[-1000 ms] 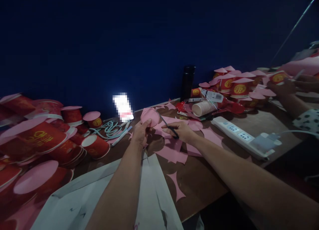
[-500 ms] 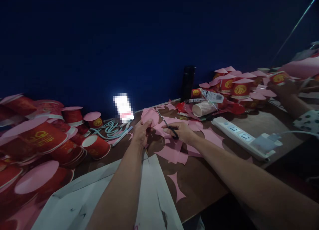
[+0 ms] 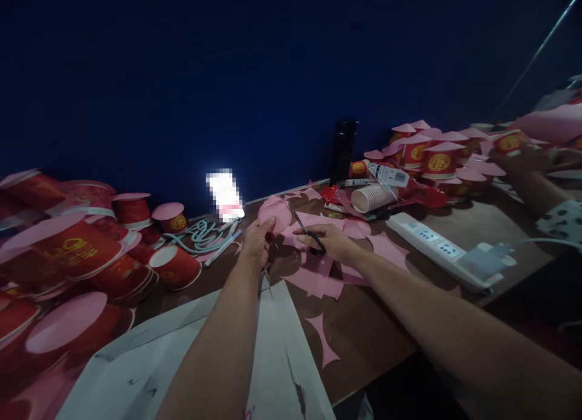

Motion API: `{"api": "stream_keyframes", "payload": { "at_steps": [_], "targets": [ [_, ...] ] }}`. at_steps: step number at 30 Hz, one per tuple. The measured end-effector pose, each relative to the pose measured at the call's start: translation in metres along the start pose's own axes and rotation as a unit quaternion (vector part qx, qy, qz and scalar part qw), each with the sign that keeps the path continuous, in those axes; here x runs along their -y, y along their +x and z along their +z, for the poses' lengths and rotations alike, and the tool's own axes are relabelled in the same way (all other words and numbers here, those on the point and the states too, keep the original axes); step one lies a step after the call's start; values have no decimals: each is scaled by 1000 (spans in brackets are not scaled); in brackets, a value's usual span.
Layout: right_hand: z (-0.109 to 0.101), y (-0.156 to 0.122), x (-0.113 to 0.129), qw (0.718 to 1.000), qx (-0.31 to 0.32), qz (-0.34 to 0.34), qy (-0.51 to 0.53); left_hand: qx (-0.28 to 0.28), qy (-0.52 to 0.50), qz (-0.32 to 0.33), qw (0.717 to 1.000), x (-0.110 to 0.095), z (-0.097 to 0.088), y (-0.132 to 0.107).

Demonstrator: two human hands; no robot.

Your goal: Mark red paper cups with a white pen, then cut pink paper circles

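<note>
Held between thumb and fingers of my left hand [image 3: 255, 243] is a round piece of pink paper [image 3: 275, 211], with a circular line near its rim. My right hand [image 3: 328, 239] grips dark-handled scissors [image 3: 305, 223], whose blades point up and left along the paper's right edge. I cannot make out whether the blades touch it. Under and around both hands lie pink paper scraps [image 3: 318, 277] with curved cutouts.
Red paper cups [image 3: 180, 268] with pink discs crowd the left; more cups [image 3: 439, 162] stand at the back right. A power strip [image 3: 427, 241], black bottle [image 3: 344, 148], lit phone [image 3: 226, 194] and white box [image 3: 182, 353] surround the hands. At far right, another person's hand [image 3: 522, 165] touches a cup.
The paper's upper left outline now looks rounder; a corner showed there before. The scissors have shifted very slightly, and their blades look a little further apart. Both hands stay nearly in place.
</note>
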State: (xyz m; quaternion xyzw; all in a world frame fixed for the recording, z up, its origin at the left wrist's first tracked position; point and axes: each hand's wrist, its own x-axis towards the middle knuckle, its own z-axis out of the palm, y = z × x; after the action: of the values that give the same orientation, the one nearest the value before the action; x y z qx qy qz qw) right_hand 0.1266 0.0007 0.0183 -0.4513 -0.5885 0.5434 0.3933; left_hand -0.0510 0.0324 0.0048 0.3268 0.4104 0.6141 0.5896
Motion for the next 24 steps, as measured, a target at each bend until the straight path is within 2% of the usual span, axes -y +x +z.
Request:
{"api": "stream_keyframes", "payload": {
  "at_steps": [5,17,24],
  "targets": [
    [0,-1,1,1000,-5,0,2,20,9,-16,1000,3,0,1],
    [-2,0,-3,1000,-15,-20,-8,60,18,-7,998,8,2,-1],
    [-1,0,-2,999,-22,-25,-2,61,31,-10,998,7,3,-2]
  ]
}}
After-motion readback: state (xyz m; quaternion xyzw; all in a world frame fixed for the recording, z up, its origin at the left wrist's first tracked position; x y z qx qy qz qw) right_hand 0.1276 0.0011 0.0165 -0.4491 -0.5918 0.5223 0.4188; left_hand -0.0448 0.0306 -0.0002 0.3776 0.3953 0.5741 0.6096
